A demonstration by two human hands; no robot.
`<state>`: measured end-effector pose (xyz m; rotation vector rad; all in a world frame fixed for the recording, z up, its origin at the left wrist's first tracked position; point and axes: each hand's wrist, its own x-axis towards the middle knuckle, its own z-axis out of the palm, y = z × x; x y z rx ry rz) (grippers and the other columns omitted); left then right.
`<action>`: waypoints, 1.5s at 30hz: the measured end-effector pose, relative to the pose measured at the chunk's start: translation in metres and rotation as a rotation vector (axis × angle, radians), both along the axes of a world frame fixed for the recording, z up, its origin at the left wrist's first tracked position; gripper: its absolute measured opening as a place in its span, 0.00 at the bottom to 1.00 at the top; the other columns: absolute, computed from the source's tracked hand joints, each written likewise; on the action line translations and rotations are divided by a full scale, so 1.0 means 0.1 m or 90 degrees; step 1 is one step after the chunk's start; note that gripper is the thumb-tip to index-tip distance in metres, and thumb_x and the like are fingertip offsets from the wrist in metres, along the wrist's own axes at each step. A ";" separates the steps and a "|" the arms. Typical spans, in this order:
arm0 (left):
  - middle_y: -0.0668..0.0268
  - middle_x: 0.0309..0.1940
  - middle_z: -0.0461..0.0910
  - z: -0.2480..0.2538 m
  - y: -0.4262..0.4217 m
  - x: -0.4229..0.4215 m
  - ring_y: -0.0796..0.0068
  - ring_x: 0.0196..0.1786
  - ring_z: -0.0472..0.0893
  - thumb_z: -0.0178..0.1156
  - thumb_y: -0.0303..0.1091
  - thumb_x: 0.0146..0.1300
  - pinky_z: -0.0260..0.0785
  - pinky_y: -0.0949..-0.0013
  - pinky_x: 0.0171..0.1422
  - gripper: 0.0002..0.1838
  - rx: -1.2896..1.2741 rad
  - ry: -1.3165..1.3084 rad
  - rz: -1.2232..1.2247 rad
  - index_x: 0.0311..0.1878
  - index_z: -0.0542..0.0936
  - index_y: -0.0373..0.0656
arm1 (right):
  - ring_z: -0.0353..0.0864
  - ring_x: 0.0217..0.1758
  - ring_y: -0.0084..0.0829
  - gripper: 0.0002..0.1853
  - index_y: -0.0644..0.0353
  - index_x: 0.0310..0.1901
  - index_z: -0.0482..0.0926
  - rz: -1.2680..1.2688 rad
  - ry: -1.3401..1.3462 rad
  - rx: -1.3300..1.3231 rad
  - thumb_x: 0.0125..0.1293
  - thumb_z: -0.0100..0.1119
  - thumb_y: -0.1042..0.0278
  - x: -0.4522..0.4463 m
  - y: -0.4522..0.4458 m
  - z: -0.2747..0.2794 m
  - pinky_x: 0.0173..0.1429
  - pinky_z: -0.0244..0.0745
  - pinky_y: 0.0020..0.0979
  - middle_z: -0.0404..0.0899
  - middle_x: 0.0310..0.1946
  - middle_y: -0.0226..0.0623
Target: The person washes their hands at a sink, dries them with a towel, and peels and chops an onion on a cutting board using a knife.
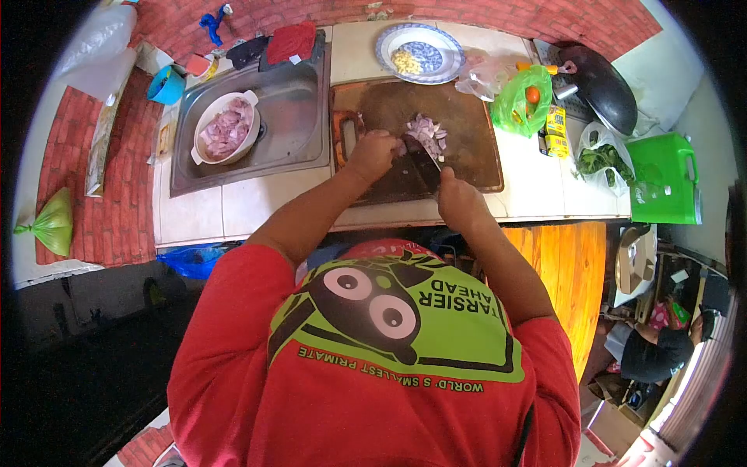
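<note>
A wooden cutting board (pixel 475 148) lies on the tiled counter, with a pile of chopped red onion (pixel 428 134) near its middle. My left hand (pixel 372 156) is closed around a piece of red onion (pixel 399 148), mostly hidden by the fingers, left of the pile. My right hand (pixel 461 201) grips the handle of a kitchen knife (pixel 422 163). Its dark, broad blade slants up and left over the board, with the tip beside the held onion. Behind the board stands a blue-and-white plate (pixel 443 68) with chopped pale bits, perhaps garlic, on it.
Left, a white bowl of raw meat (pixel 226 131) sits in the metal sink (pixel 292 124). Right of the board are a green plastic bag (pixel 517 109) with a tomato, yellow packets (pixel 555 132), a bag of leafy greens (pixel 604 159), a dark wok (pixel 599 89) and a green container (pixel 661 183).
</note>
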<state>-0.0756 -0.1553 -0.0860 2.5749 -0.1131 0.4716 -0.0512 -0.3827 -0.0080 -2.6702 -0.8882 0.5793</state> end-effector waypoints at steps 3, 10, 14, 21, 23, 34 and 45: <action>0.60 0.30 0.76 -0.03 0.02 0.01 0.53 0.41 0.78 0.61 0.30 0.51 0.69 0.50 0.45 0.05 0.001 -0.001 0.022 0.33 0.83 0.46 | 0.78 0.37 0.63 0.08 0.67 0.42 0.64 -0.012 -0.005 0.026 0.66 0.39 0.71 -0.07 0.01 0.20 0.43 0.71 0.57 0.78 0.29 0.64; 0.58 0.32 0.78 0.04 0.03 -0.02 0.52 0.43 0.78 0.61 0.30 0.50 0.68 0.51 0.47 0.08 0.030 0.085 0.028 0.36 0.83 0.45 | 0.79 0.41 0.62 0.13 0.70 0.46 0.66 0.006 0.021 0.014 0.69 0.34 0.69 -0.08 0.08 0.02 0.47 0.73 0.56 0.78 0.34 0.65; 0.56 0.34 0.79 0.08 -0.05 -0.03 0.52 0.43 0.78 0.62 0.30 0.50 0.68 0.52 0.50 0.10 -0.042 0.022 0.070 0.37 0.84 0.44 | 0.79 0.39 0.61 0.09 0.66 0.42 0.65 0.002 0.004 -0.011 0.67 0.37 0.72 -0.08 0.10 0.02 0.45 0.73 0.56 0.78 0.32 0.64; 0.54 0.32 0.80 0.11 0.00 -0.03 0.52 0.40 0.79 0.62 0.30 0.50 0.70 0.53 0.46 0.07 0.002 0.060 0.067 0.33 0.84 0.42 | 0.79 0.39 0.63 0.09 0.67 0.43 0.65 -0.015 0.015 0.025 0.66 0.38 0.72 -0.12 0.07 0.16 0.46 0.72 0.56 0.78 0.31 0.65; 0.56 0.32 0.80 0.09 0.02 -0.03 0.53 0.41 0.79 0.63 0.30 0.50 0.72 0.55 0.46 0.07 -0.014 0.054 0.047 0.34 0.84 0.47 | 0.79 0.39 0.63 0.10 0.68 0.43 0.65 -0.013 0.008 0.038 0.66 0.38 0.71 -0.13 0.08 0.07 0.46 0.72 0.57 0.78 0.31 0.64; 0.55 0.29 0.78 0.05 0.03 -0.05 0.52 0.38 0.79 0.62 0.29 0.48 0.72 0.55 0.44 0.05 -0.012 0.004 0.049 0.30 0.83 0.41 | 0.79 0.39 0.62 0.11 0.68 0.44 0.66 -0.004 -0.001 0.041 0.68 0.36 0.69 -0.17 0.09 0.11 0.44 0.73 0.57 0.79 0.32 0.64; 0.55 0.28 0.77 -0.02 0.05 -0.07 0.52 0.38 0.78 0.65 0.31 0.49 0.70 0.54 0.43 0.05 -0.041 -0.031 0.049 0.28 0.83 0.40 | 0.79 0.38 0.63 0.10 0.69 0.44 0.64 -0.020 0.007 0.010 0.66 0.37 0.73 -0.17 0.18 0.29 0.45 0.73 0.57 0.78 0.31 0.65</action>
